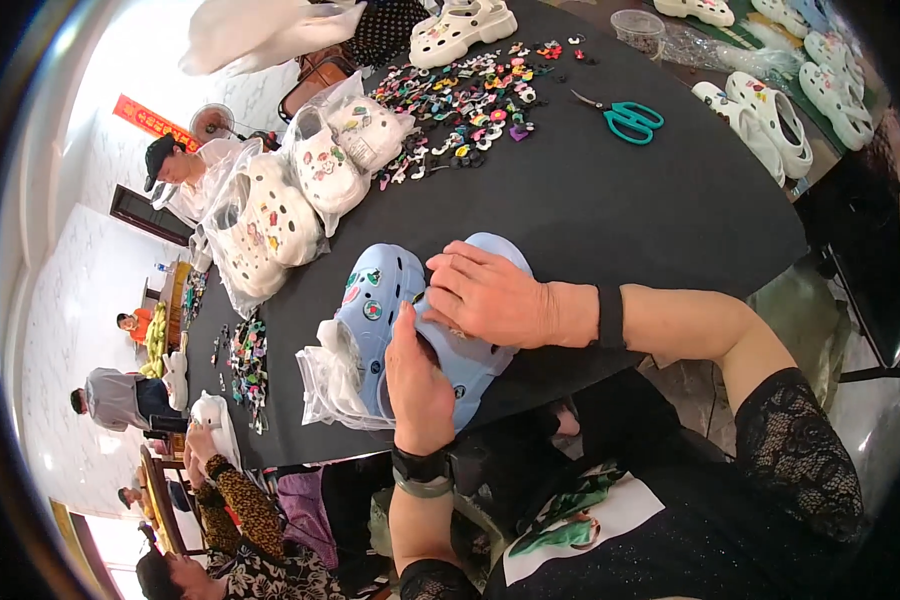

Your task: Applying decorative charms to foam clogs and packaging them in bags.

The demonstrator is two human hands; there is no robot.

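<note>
Two light blue clogs sit side by side at the near edge of the black table. The left clog [390, 268] carries several colourful charms on its top, and a clear plastic bag [332, 375] with white stuffing lies at its heel. My left hand [420, 385] holds the right clog [505, 252] at its opening, thumb up along the side; its other fingers are mostly hidden. Over the top of that same clog curls my right hand [495, 295], fingers bent and pressed onto it. Whatever lies under those fingertips is hidden.
Loose charms [470, 105] lie piled at the far side, with teal-handled scissors [632, 122] to their right. Bagged white clogs [270, 215] stand at the left, more white clogs [770, 120] at the far right. A co-worker's hands [202, 445] hold a white clog at the left.
</note>
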